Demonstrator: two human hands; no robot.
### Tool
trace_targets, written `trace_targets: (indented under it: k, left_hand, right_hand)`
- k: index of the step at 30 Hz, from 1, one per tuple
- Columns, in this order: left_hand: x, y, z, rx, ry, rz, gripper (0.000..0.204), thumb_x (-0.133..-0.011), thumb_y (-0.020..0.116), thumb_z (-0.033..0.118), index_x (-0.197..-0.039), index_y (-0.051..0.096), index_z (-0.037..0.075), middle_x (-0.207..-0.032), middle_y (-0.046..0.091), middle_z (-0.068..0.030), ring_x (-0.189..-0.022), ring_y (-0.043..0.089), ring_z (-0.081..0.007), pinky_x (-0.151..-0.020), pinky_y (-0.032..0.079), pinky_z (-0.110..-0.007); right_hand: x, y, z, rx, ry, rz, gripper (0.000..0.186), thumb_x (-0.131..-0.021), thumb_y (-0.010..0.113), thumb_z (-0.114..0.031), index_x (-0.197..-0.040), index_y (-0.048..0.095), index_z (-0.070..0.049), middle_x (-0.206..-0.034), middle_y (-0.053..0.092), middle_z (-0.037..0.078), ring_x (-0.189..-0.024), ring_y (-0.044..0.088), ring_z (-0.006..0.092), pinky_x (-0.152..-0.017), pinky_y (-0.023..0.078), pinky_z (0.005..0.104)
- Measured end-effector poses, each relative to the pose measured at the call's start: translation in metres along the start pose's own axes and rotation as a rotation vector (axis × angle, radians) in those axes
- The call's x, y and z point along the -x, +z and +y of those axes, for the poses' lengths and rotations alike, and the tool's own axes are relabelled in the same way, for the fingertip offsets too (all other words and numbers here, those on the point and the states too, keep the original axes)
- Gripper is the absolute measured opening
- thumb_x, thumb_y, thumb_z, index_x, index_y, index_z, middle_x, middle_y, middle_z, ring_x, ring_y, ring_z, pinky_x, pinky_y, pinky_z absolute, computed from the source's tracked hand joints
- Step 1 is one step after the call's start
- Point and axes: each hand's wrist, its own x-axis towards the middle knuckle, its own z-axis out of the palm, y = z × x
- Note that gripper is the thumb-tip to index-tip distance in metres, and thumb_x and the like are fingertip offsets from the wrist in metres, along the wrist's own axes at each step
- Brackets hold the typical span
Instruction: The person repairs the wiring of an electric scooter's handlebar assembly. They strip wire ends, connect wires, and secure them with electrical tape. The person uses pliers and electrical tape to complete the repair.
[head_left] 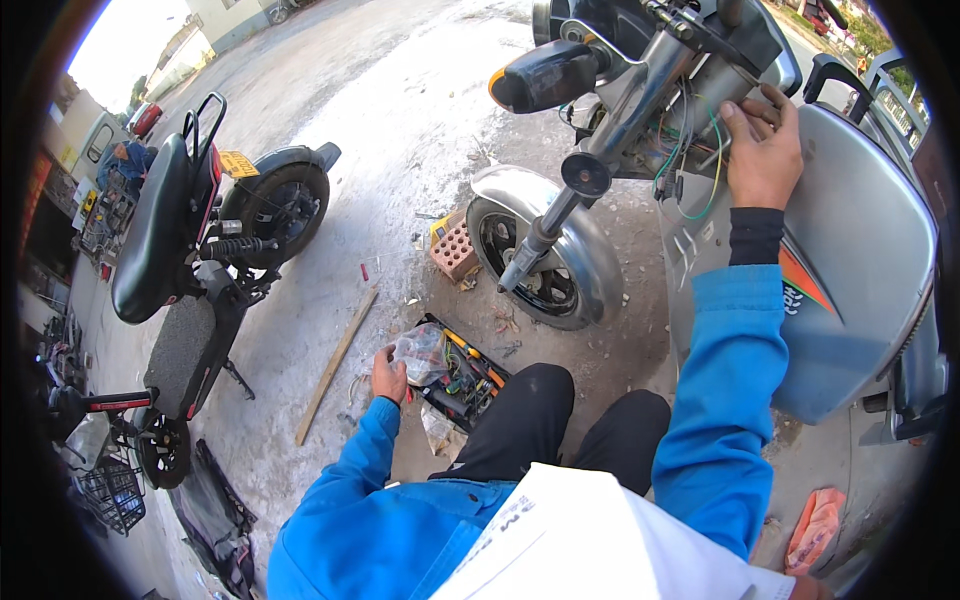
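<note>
My right hand (765,155) is at the opened front of a silver electric three-wheeler (850,240), fingers curled beside a bundle of loose thin wires (690,140). A yellow-green wire (718,170) loops just left of the palm; whether the fingertips grip anything is hidden. Low on the left, my left hand (389,377) has its fingers closed on the edge of a clear plastic bag (421,354). The bag lies over one end of a black tool tray (480,358) holding yellow-handled tools and small parts, on the ground by my knees.
The vehicle's front wheel (580,300) stands ahead, near a perforated brick (455,250). A wooden strip (337,365) lies on the ground. Left of it is a parked black electric scooter (180,330). An orange-pink cloth (815,530) lies at lower right. Another person (133,160) is far off.
</note>
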Motion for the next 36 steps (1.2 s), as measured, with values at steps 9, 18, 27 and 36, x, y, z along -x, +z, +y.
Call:
trace_targets:
  k: [9, 18, 27, 36]
  left_hand:
    - [0.028, 0.009, 0.325, 0.569, 0.565, -0.071, 0.047, -0.098, 0.072, -0.002, -0.143, 0.063, 0.002, -0.141, 0.069, -0.0133, -0.132, 0.066, -0.0267, -0.113, 0.053, -0.041]
    - [0.04, -0.015, 0.498, 0.469, 0.818, -0.08, 0.086, -0.09, 0.09, 0.029, -0.157, 0.046, -0.001, -0.146, 0.056, -0.0199, -0.133, 0.063, -0.0331, -0.112, 0.054, -0.047]
    - [0.054, -0.011, 0.539, -0.048, 0.902, 0.249, 0.112, -0.07, 0.096, 0.061, -0.152, 0.051, -0.002, -0.132, 0.055, -0.0225, -0.113, 0.068, -0.0421, -0.09, 0.06, -0.049]
    - [0.026, 0.015, 0.554, 0.203, 1.036, 0.133, 0.039, -0.097, 0.079, 0.02, -0.127, 0.067, -0.001, -0.111, 0.073, -0.0213, -0.103, 0.072, -0.0388, -0.084, 0.058, -0.046]
  right_hand:
    - [0.007, 0.009, 0.012, -0.128, -0.071, 0.07, 0.045, -0.082, 0.092, -0.012, -0.119, 0.071, 0.003, -0.103, 0.081, 0.014, -0.092, 0.081, 0.0224, -0.086, 0.063, 0.0337]
    - [0.013, 0.013, 0.005, -0.165, 0.001, 0.082, 0.044, -0.085, 0.091, -0.01, -0.121, 0.069, 0.004, -0.103, 0.081, 0.014, -0.093, 0.081, 0.0209, -0.086, 0.062, 0.0325]
    - [0.014, 0.018, 0.01, -0.239, -0.024, 0.121, 0.041, -0.085, 0.089, -0.006, -0.118, 0.068, 0.005, -0.098, 0.081, 0.012, -0.089, 0.081, 0.0202, -0.085, 0.062, 0.031]
    - [0.014, 0.013, 0.011, -0.249, -0.018, 0.073, 0.038, -0.089, 0.085, -0.006, -0.122, 0.068, 0.006, -0.103, 0.081, 0.013, -0.097, 0.08, 0.0199, -0.089, 0.061, 0.0312]
